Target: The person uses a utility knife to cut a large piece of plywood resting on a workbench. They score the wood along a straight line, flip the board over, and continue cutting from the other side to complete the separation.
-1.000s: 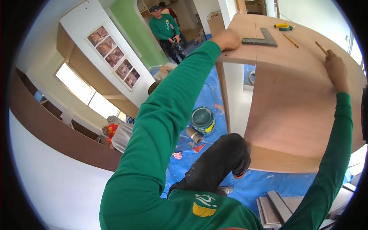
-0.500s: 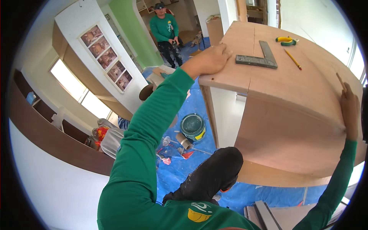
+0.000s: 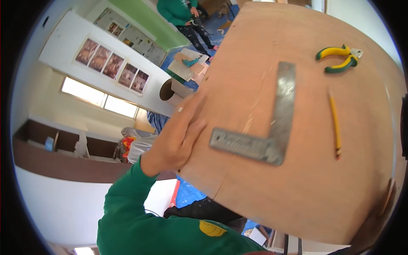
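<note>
A large plywood box (image 3: 238, 76) fills the right side of the view, its flat top beneath me. My left hand (image 3: 174, 138) lies along the left edge of that top, fingers stretched out and slightly blurred. At the far right rim my right hand (image 3: 384, 204) rests by the opposite edge; it is dark and partly cut off, with a finger extended. Between the hands sits a metal try square (image 3: 272, 144), its corner toward me. Right of it lies a yellow pencil (image 3: 335, 123). Beyond the pencil are pliers (image 3: 346, 57) with yellow and green handles.
A co-worker in a green top (image 3: 176, 15) stands at the back left. Blue sheeting (image 3: 187, 193) covers the floor. A white panel with photographs (image 3: 102, 59) leans across the left, above a brown open shelf (image 3: 76, 159). A cardboard tube (image 3: 172, 91) stands near the box.
My view has moved closer over the box top, so the square, pencil and pliers appear larger. My left hand has moved along the left edge toward me. The bucket has left the view.
</note>
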Motion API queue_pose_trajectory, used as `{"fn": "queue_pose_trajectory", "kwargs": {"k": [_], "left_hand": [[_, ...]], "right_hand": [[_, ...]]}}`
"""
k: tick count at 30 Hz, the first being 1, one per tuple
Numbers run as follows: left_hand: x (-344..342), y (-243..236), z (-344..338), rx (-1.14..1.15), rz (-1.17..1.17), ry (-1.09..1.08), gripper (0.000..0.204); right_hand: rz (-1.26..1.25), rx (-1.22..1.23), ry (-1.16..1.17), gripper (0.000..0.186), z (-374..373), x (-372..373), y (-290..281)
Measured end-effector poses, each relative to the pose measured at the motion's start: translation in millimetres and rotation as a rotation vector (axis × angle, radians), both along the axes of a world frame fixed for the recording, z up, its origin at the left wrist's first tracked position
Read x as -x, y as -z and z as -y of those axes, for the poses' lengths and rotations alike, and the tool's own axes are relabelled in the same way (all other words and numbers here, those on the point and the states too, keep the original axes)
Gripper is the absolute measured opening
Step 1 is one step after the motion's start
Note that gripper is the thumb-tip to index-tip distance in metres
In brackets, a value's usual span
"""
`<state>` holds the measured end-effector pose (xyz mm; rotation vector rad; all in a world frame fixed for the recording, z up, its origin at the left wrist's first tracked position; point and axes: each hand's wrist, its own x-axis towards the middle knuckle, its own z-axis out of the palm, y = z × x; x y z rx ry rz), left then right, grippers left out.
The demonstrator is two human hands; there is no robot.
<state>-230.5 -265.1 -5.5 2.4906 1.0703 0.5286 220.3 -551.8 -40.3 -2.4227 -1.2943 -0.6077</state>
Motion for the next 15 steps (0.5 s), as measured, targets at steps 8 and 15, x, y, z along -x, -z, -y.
{"fn": "queue_pose_trajectory", "kwargs": {"k": [8, 15], "left_hand": [[8.5, -4.4, 10.2, 0.235, 0.065, -0.117, 0.061], [-5.8, -14.7, 8.8, 0.307, 0.188, -0.178, 0.062]], "right_hand": [[-0.044, 0.087, 0.001, 0.042, 3.6, 11.6, -17.4], [-0.064, 0.032, -0.082, 0.052, -6.5, 7.0, -32.8]]}}
